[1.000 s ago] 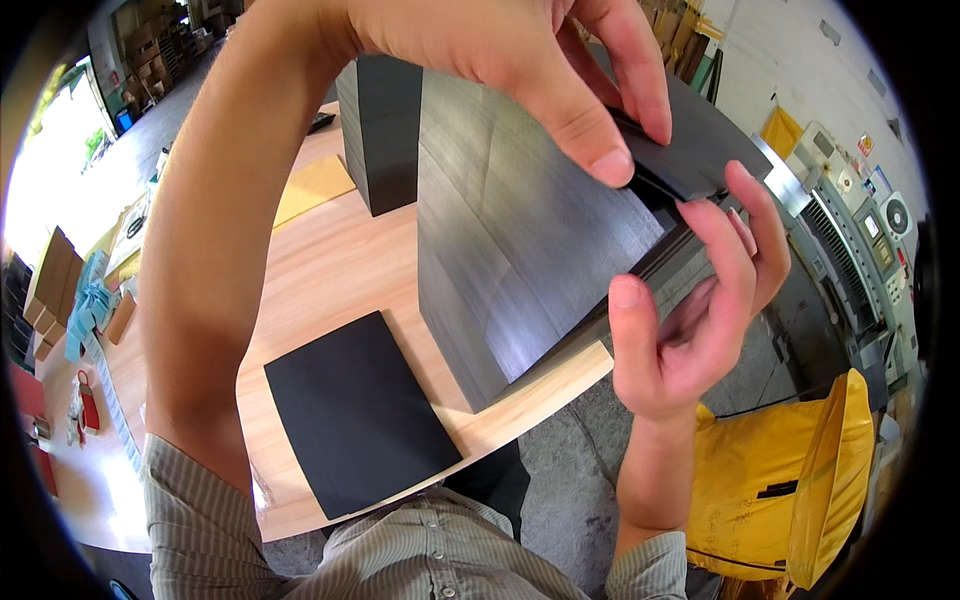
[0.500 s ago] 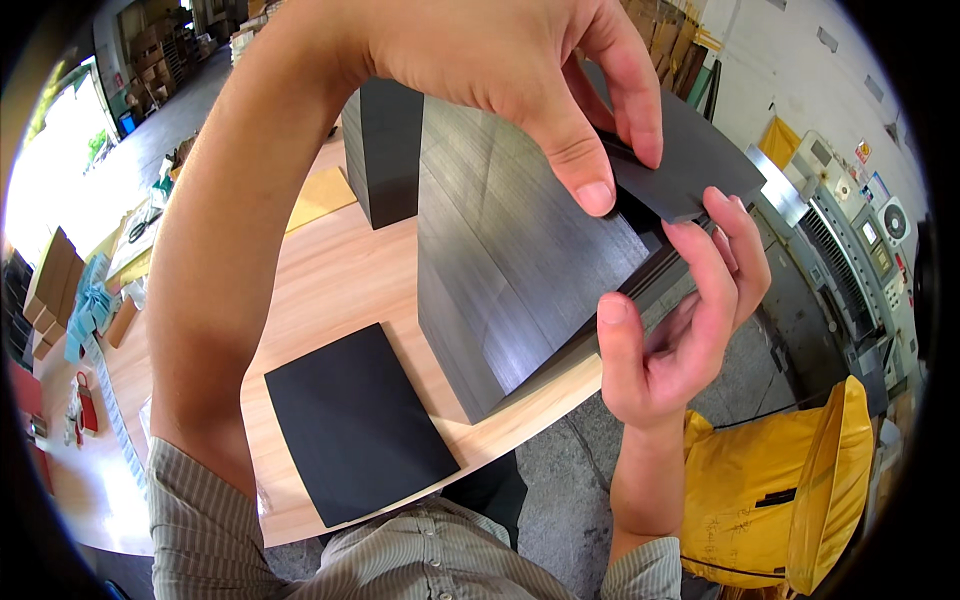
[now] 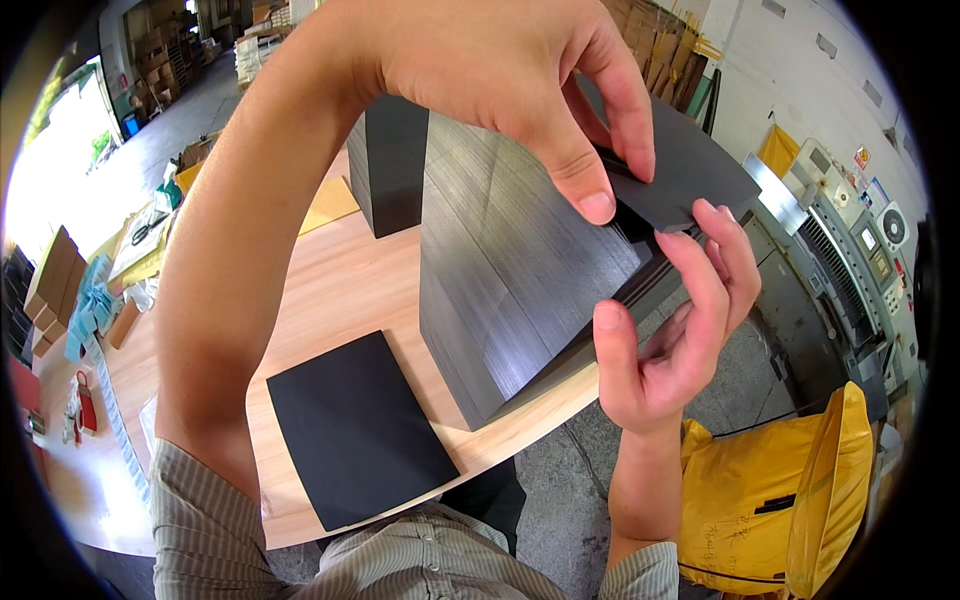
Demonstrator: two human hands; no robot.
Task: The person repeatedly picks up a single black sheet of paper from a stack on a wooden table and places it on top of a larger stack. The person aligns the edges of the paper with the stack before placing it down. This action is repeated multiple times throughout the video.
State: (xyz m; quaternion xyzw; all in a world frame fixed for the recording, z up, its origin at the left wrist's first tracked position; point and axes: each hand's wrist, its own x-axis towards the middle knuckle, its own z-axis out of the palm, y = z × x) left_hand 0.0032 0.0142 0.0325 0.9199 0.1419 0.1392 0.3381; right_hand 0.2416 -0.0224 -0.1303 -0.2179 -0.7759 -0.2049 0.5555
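A tall stack of black sheets stands on the wooden table, its layered edges showing pale streaks. From above, my left hand reaches over it, thumb and fingers closed around the edge of the upper sheets. A top black sheet is lifted at its near corner, leaving a dark gap beneath. My right hand is at the stack's right side, index and middle fingertips touching that corner. Its thumb stays apart, near the stack's edge. A flat black sheet or thin pile lies on the table before me.
Another black stack stands behind on the wooden table. Scissors, a red-handled tool and brown boxes are at left. A yellow bag is at lower right, below a grey machine.
The view has shifted slightly. My right fingers have moved slightly left and down with the lifted sheet's corner, while my left hand keeps its place at the stack's upper edge.
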